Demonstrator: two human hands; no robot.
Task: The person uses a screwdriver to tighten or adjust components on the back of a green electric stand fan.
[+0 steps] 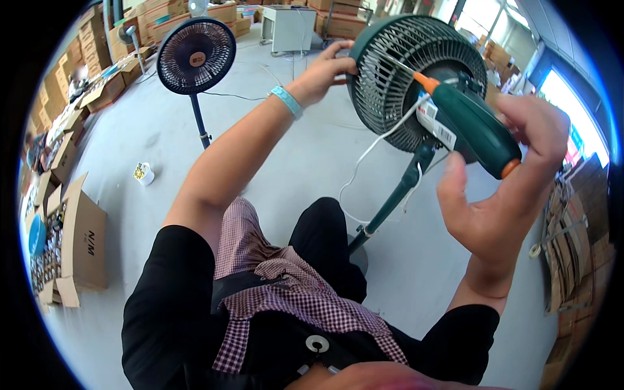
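Observation:
A dark green pedestal fan (pixel 416 78) stands before me on the right, with the back of its wire guard toward me. My left hand (pixel 323 73) has its fingers closed on the guard's left rim. In my right hand (pixel 507 175) is a screwdriver (pixel 474 123) with a fat green handle and orange ends; my fingers curl behind the handle while the thumb stands apart from it. Its metal shaft points up and left at the guard, but I cannot tell whether the tip touches a screw. A white cord (pixel 354 172) hangs in a loop below the fan head.
Another dark fan (pixel 196 57) stands at the back left. A white bucket (pixel 144 173) with small yellowish pieces sits on the floor. Open cardboard boxes (pixel 84 240) line the left side. Flattened cardboard (pixel 572 244) leans at the right. A white cabinet (pixel 287 29) stands far back.

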